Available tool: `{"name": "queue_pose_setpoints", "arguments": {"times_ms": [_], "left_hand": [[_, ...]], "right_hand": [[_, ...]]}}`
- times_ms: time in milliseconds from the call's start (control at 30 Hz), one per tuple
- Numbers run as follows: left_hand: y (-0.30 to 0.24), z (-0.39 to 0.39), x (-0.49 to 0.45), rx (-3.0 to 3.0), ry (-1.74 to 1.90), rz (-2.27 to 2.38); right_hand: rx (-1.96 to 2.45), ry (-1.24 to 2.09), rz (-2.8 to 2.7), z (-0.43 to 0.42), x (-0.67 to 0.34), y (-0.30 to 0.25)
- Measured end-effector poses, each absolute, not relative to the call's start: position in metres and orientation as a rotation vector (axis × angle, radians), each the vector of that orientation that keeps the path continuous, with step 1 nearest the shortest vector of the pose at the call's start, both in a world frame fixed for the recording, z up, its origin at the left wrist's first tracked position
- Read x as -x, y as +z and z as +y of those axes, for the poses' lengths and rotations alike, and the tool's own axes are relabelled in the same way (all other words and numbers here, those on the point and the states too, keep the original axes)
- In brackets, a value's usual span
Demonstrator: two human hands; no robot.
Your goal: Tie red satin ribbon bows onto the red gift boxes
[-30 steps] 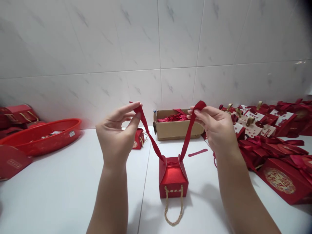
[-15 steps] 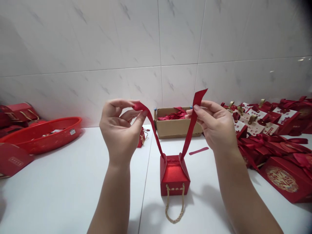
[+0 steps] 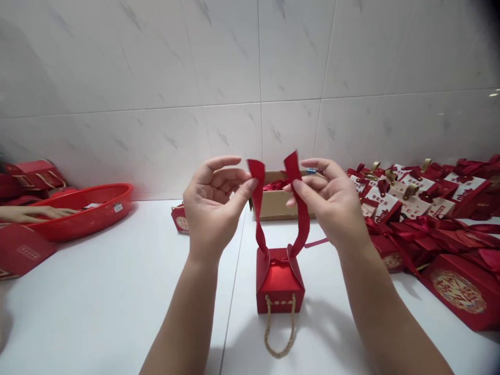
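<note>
A small red gift box (image 3: 280, 291) stands on the white table in front of me, its rope handle (image 3: 279, 354) hanging down toward me onto the tabletop. Through its top flaps runs a red ribbon (image 3: 259, 219), with both ends raised above the box. My left hand (image 3: 219, 203) pinches one end between thumb and fingers. The other end is pinched by my right hand (image 3: 328, 195), a short tail sticking up past the thumb. The two ends are close together but apart.
Behind the box is a cardboard box (image 3: 281, 205) of red ribbons. A red basin (image 3: 97, 213) stands left, with another person's hand (image 3: 50, 212) over it. Many finished boxes (image 3: 457, 291) crowd the right side. One small red box (image 3: 179, 219) sits behind my left hand.
Both hands have moved inward, bringing the ribbon ends closer together. My left fingers now hold the ribbon nearer its tip. Another person's hand has appeared at the basin.
</note>
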State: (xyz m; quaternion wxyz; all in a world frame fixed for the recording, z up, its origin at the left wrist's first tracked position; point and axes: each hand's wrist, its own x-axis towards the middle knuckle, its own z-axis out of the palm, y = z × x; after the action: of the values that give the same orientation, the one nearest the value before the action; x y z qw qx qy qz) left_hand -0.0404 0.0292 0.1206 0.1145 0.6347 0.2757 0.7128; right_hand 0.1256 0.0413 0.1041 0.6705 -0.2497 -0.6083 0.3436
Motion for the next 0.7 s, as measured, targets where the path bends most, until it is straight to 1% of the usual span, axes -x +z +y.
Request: {"name": "queue_pose_setpoints", "arguments": {"times_ms": [100,200,267,400,500,600,700], "left_hand": [[0.119,0.026,0.033,-1.923,1.96,0.804],[0.116,0.027,0.028,-2.01,1.886,0.812],[0.114,0.03,0.029,-2.074,1.876,0.812],[0.112,0.033,0.031,-2.17,1.881,0.782],[0.112,0.033,0.03,-2.227,1.87,0.756],[0.113,0.031,0.029,-2.188,1.836,0.738],[0.116,0.027,0.032,-2.021,1.664,0.777]], "right_hand": [[0.572,0.88,-1.45,0.04,-0.122,0.103],[0.556,0.896,-1.508,0.039,-0.12,0.102],[0.548,0.926,-1.52,0.039,-0.121,0.103],[0.505,1.125,-1.546,0.039,-0.122,0.104],[0.504,1.161,-1.496,0.042,-0.122,0.101],[0.464,1.217,-1.443,0.049,-0.121,0.096],[0.413,1.271,-1.427,0.055,-0.12,0.094]]}}
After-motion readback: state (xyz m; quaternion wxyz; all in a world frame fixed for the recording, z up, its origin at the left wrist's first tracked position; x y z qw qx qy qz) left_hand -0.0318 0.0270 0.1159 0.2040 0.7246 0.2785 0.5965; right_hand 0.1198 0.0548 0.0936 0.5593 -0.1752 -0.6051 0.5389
